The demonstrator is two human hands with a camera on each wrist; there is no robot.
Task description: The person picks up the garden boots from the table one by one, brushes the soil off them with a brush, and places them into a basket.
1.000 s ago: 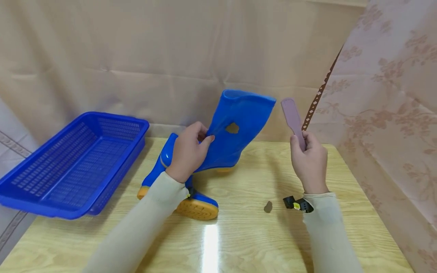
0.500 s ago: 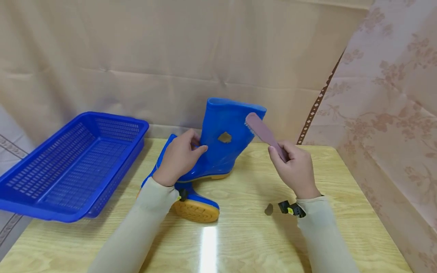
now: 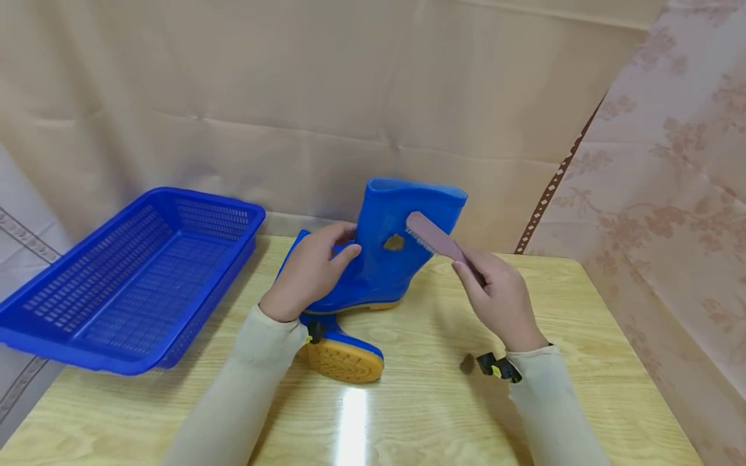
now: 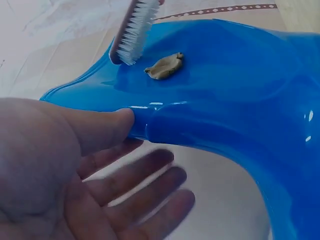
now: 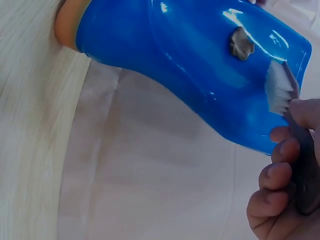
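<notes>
A blue rubber boot (image 3: pixel 375 281) with an orange sole stands on the table, its shaft leaning a little right. On the shaft sticks a brown, mud-like lump (image 3: pixel 394 243). My left hand (image 3: pixel 309 272) pinches the shaft's edge, with the thumb (image 4: pixel 107 127) on the near side and the other fingers loosely spread. A pink brush (image 3: pixel 431 234) is in my right hand (image 3: pixel 498 298), gripped by its handle. Its white bristles (image 5: pixel 278 89) face the shaft right beside the lump. Partly hidden under my left wrist, a second blue boot (image 3: pixel 350 361) lies with its orange sole showing.
A blue plastic basket (image 3: pixel 146 291) with perforated sides stands at the left. A small brown lump (image 3: pixel 467 364) lies on the wooden table (image 3: pixel 419 414) near my right wrist. Beige cloth (image 3: pixel 326 84) hangs behind, with flowered cloth (image 3: pixel 670 213) at the right.
The boot has come down from a raised, tilted position to stand on the table, my left hand moving with it. My right hand has brought the brush leftward and down to the shaft.
</notes>
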